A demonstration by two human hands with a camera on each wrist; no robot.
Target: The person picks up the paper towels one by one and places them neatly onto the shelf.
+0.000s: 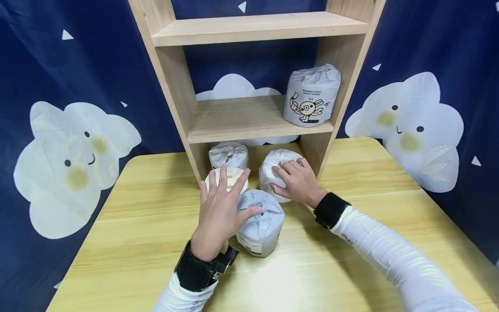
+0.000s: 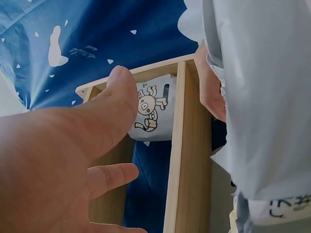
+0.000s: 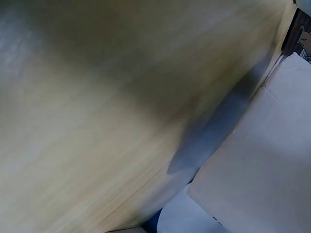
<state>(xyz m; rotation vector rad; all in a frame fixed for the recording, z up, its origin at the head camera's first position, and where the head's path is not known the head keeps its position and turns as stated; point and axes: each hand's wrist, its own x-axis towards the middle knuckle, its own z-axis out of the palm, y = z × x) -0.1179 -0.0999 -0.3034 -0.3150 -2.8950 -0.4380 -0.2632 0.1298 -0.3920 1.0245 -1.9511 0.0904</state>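
Note:
Several wrapped toilet paper rolls stand on the wooden table [image 1: 156, 242] in front of a wooden shelf unit [image 1: 241, 121]. My left hand [image 1: 228, 188] lies with straight, spread fingers over a cream roll [image 1: 234, 173], its thumb touching the top of the grey front roll [image 1: 260, 225]. My right hand [image 1: 286, 175] grips the white roll [image 1: 273, 162] at the right, fingers curled over its top and thumb at its side. In the left wrist view my palm and thumb [image 2: 112, 107] fill the left, and the grey roll [image 2: 262, 97] fills the right. The right wrist view shows no hand.
Another roll [image 1: 228, 154] stands at the back under the lowest shelf board. A roll printed with a cartoon [image 1: 312, 95] sits at the right end of the middle shelf, also visible as the printed roll [image 2: 153, 109]. Blue cloud-patterned curtains [image 1: 70, 108] hang behind.

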